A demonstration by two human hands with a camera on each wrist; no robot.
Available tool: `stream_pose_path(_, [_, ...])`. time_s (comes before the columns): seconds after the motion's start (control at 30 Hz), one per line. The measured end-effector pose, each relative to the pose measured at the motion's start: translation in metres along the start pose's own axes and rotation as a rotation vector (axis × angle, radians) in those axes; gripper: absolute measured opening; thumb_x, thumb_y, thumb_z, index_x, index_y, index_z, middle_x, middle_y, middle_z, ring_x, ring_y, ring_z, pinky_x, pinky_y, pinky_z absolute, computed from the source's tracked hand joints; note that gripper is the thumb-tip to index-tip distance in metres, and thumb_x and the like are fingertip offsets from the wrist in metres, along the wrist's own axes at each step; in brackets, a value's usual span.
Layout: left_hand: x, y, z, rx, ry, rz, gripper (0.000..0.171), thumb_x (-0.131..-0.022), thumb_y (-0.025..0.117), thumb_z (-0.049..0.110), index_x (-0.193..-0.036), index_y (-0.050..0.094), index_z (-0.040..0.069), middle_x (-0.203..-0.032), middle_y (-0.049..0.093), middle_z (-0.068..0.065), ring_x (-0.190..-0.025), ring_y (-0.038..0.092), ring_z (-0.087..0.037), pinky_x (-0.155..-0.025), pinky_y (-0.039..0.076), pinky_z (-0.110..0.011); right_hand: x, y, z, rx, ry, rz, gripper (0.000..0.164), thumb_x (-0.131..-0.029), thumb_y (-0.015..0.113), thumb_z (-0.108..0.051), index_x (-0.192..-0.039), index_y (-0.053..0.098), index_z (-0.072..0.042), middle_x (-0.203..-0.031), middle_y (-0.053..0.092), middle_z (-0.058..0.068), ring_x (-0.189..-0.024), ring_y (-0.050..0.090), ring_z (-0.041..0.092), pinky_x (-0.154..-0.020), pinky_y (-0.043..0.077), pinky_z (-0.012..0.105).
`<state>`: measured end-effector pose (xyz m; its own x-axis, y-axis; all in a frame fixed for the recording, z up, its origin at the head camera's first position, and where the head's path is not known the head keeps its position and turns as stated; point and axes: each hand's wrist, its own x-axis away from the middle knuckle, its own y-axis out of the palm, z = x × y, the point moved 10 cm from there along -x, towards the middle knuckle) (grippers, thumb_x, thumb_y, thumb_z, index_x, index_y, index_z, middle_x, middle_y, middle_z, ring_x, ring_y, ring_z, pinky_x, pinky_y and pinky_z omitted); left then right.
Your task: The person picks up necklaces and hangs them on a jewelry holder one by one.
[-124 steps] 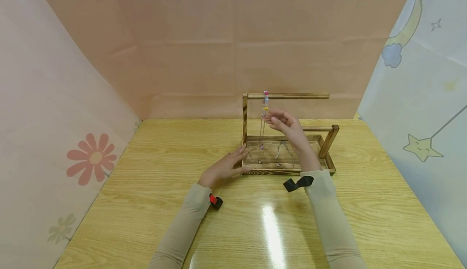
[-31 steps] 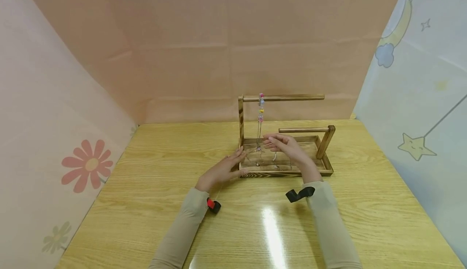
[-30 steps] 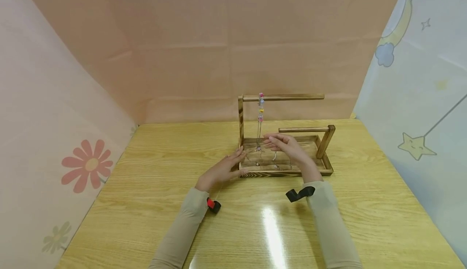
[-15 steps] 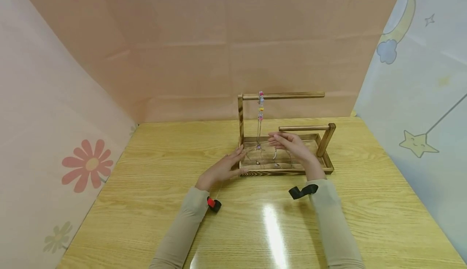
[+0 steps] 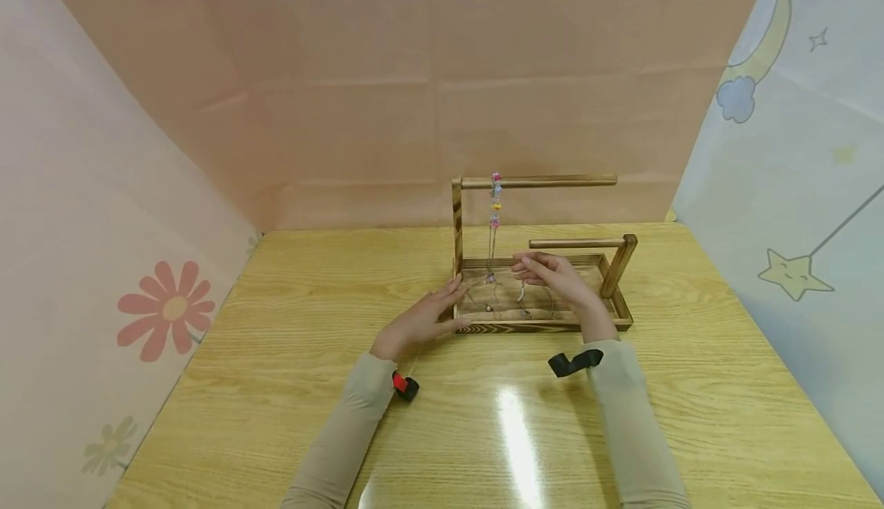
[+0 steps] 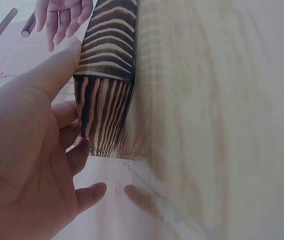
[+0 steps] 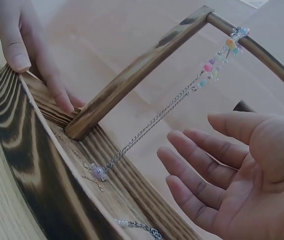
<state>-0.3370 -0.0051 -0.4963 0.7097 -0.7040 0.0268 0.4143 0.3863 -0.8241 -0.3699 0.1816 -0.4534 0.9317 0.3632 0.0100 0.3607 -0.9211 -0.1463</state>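
A wooden jewelry stand (image 5: 511,328) has a tray base, a tall bar and a lower bar. From the tall bar hangs a necklace (image 7: 151,121) with pastel beads on top, a silver chain and a lilac pendant reaching the tray. My left hand (image 5: 421,320) grips the tray's left end, thumb at the front corner and fingers against the end wall. My right hand (image 5: 555,276) hovers over the tray, right of the necklace and apart from it, fingers loosely extended with nothing held. Below it lies a chain bracelet with pearl-like beads (image 5: 522,291).
The lower bar (image 5: 573,244) juts leftward from a short post (image 5: 618,266), just behind my right hand. A light wood table (image 5: 331,279) carries the stand. Cloth backdrops (image 5: 345,110) rise behind and at both sides. Black straps (image 5: 575,363) hang at my wrists.
My right hand, earlier up at the beads of the hanging necklace, has come down over the tray and shifted slightly right. The necklace hangs free. My left hand stays at the tray's end.
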Motion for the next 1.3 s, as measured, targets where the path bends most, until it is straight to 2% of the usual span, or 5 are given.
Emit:
stream_pose_path(0.2, [0.000,0.000,0.000,-0.009,0.007,0.003,0.075,-0.093,0.047,0.049,-0.151,0.010,0.017,-0.157,-0.004,-0.003,-0.143,0.004,-0.024,-0.114,0.010,-0.053,-0.001,-0.002,0.003,0.012,-0.003,0.000,0.050,-0.100,0.042,-0.028,-0.135,0.041,0.007,-0.127,0.047,0.031,-0.116,0.050,0.041,-0.100,0.039,0.051])
stream_pose_path(0.5, [0.000,0.001,0.000,-0.010,0.005,0.003,0.076,-0.093,0.047,0.051,-0.151,0.011,0.017,-0.157,-0.003,-0.003,-0.143,0.003,-0.022,-0.114,0.010,-0.053,0.000,-0.004,0.008,0.000,0.021,0.000,0.051,-0.100,0.042,-0.028,-0.136,0.040,0.008,-0.130,0.044,0.033,-0.116,0.049,0.042,-0.102,0.034,0.055])
stream_pose_path(0.83, [0.001,-0.001,0.001,-0.008,0.007,0.008,0.075,-0.093,0.047,0.050,-0.151,0.011,0.017,-0.157,-0.002,-0.005,-0.143,0.005,-0.024,-0.113,0.011,-0.053,0.001,-0.007,0.012,0.016,0.031,-0.006,0.052,-0.099,0.043,-0.030,-0.136,0.040,0.008,-0.130,0.044,0.034,-0.117,0.048,0.043,-0.103,0.033,0.055])
stream_pose_path(1.13, [0.000,0.000,0.000,-0.009,0.010,0.012,0.075,-0.093,0.047,0.050,-0.151,0.010,0.019,-0.157,-0.002,-0.004,-0.143,0.006,-0.024,-0.113,0.010,-0.054,0.002,-0.008,0.012,0.136,0.011,-0.018,0.046,-0.101,0.039,-0.021,-0.133,0.041,0.012,-0.125,0.050,0.034,-0.112,0.051,0.046,-0.098,0.037,0.059])
stream_pose_path(1.3, [0.000,0.001,-0.001,-0.007,0.003,0.010,0.075,-0.093,0.047,0.050,-0.151,0.010,0.019,-0.157,-0.003,-0.002,-0.143,0.005,-0.023,-0.114,0.010,-0.053,0.002,-0.008,0.015,0.131,0.027,-0.012,0.044,-0.101,0.040,-0.019,-0.132,0.042,0.012,-0.124,0.051,0.033,-0.112,0.051,0.047,-0.098,0.038,0.058])
